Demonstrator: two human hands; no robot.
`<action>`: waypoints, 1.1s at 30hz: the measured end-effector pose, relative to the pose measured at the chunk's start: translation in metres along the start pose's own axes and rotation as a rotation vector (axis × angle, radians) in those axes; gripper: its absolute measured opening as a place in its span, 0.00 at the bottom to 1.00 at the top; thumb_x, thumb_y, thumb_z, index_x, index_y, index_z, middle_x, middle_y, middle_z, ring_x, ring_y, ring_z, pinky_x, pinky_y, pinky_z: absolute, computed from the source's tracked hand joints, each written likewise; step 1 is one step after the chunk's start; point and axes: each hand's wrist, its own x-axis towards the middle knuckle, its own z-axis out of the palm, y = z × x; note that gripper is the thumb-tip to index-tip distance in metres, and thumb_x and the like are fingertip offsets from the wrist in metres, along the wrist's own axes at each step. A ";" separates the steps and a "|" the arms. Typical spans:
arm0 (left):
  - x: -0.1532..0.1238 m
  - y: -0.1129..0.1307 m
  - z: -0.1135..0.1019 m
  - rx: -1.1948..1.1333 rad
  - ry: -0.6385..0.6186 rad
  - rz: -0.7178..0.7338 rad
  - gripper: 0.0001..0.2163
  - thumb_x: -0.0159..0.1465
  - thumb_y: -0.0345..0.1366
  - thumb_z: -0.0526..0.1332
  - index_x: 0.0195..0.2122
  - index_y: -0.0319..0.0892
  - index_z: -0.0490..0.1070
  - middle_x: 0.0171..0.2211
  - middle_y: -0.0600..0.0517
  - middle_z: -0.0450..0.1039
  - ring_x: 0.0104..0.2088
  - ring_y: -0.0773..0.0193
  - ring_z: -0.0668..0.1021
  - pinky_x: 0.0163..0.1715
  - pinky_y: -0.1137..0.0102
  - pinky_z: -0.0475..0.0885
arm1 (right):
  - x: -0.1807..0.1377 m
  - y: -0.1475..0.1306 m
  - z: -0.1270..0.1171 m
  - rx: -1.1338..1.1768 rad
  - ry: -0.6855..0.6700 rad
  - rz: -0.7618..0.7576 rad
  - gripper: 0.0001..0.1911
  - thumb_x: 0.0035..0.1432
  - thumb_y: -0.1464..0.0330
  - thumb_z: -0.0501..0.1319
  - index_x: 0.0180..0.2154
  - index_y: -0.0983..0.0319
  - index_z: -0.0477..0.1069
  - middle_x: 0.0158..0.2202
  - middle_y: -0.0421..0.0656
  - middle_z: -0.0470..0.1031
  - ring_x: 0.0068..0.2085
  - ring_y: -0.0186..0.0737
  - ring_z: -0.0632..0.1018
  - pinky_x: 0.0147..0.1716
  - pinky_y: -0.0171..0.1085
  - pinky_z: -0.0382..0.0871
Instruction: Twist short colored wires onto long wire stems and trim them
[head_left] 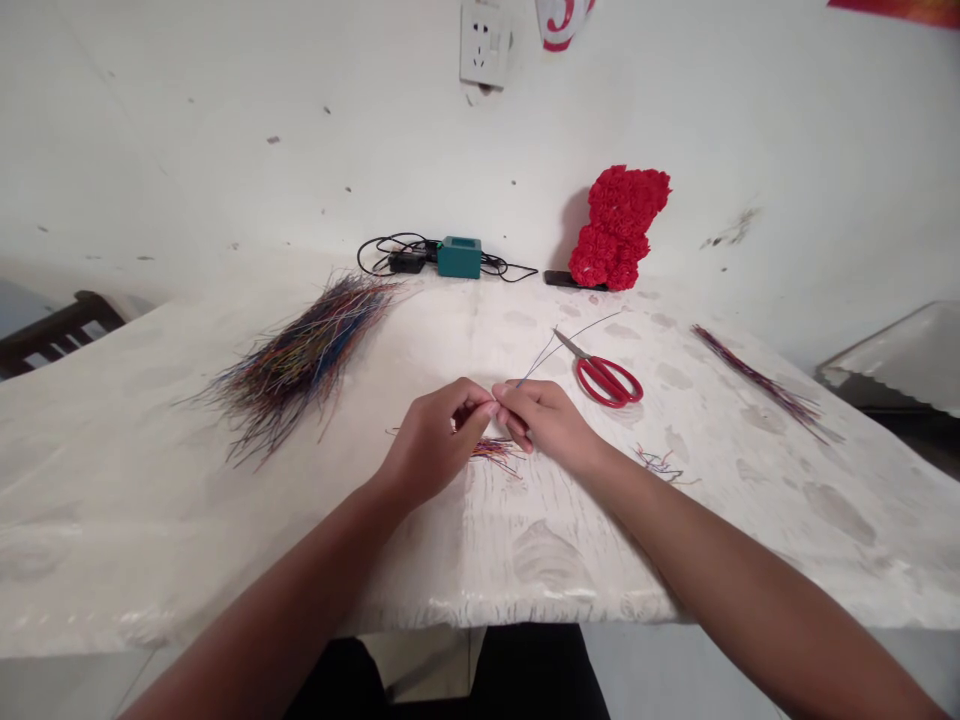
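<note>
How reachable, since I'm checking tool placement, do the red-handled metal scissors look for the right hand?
Likely yes: the scissors lie close by, their handles uncovered, though the right hand looks occupied.

- The desk (187, 530) stood against a wall, wearing a pale, glossy cover with grey blotches.
- On its left side lay a large, splayed bundle of multicoloured strands (311, 350).
- At the back, a teal box (459, 260) sat among looped black cables, beside a black adapter (407, 262).
- Further right, a red flower-covered figure (619, 230) stood upright, and a dark flat object (559, 279) lay at its foot, partly hidden.
- Red-handled scissors (600, 372) lay right of centre, blades pointing back and left.
- Short coloured strands (495, 450) were heaped front-centre.
- Loose clippings (660, 464) lay scattered to their right.
- Near the right edge rested a slim strand bundle (757, 381).
</note>
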 end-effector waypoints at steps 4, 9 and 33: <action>0.000 0.001 0.001 0.016 -0.019 0.009 0.06 0.65 0.35 0.58 0.34 0.42 0.72 0.28 0.56 0.75 0.28 0.69 0.71 0.30 0.73 0.65 | 0.000 0.002 -0.001 -0.051 0.036 0.006 0.22 0.65 0.58 0.57 0.21 0.61 0.64 0.13 0.33 0.59 0.15 0.28 0.62 0.18 0.33 0.55; 0.000 0.000 0.003 0.064 -0.035 0.021 0.06 0.65 0.35 0.58 0.34 0.42 0.73 0.26 0.58 0.72 0.26 0.70 0.69 0.30 0.72 0.63 | 0.000 0.001 -0.003 -0.120 0.096 0.004 0.22 0.64 0.56 0.57 0.21 0.61 0.63 0.12 0.33 0.59 0.15 0.29 0.61 0.17 0.33 0.53; 0.002 0.002 -0.003 -0.148 -0.176 -0.134 0.11 0.66 0.39 0.55 0.27 0.41 0.67 0.21 0.57 0.66 0.22 0.70 0.66 0.23 0.73 0.61 | -0.002 0.003 -0.006 -0.148 0.083 -0.071 0.21 0.64 0.56 0.58 0.23 0.61 0.66 0.14 0.34 0.59 0.16 0.29 0.61 0.17 0.33 0.54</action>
